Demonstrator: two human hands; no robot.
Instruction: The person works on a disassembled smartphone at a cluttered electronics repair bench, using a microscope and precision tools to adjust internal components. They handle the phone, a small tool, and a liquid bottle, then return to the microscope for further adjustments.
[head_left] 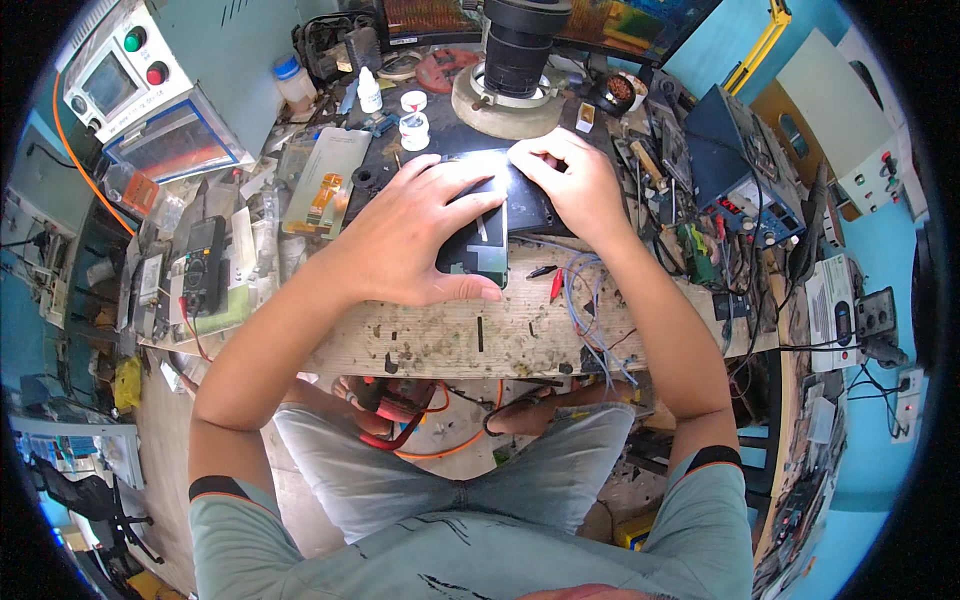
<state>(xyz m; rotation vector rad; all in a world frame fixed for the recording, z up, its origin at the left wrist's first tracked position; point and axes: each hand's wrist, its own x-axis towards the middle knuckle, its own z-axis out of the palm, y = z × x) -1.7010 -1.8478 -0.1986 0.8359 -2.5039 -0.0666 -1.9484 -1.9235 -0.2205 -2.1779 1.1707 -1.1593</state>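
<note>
My left hand [410,235] lies spread across a dark phone screen panel [487,262], fingers over its upper part and thumb along its near end, gripping it. The panel's near end carries a greyish-green patch, and a bright light falls on its far end. My right hand [575,185] is beside that lit end, thumb and forefinger pressed together. Whatever is between those fingertips is too small or hidden to make out. Under the panel is a dark flat pad [532,208]. Just beyond my hands stands a microscope [515,75] on a round pale base.
White bottles [369,92] and small jars [414,130] stand beyond my left hand. A clear sheet with an orange flex cable [325,200] and a multimeter [203,262] lie left. Red and black clips [557,285] with wires hang near my right forearm; a blue power supply [748,185] stands right.
</note>
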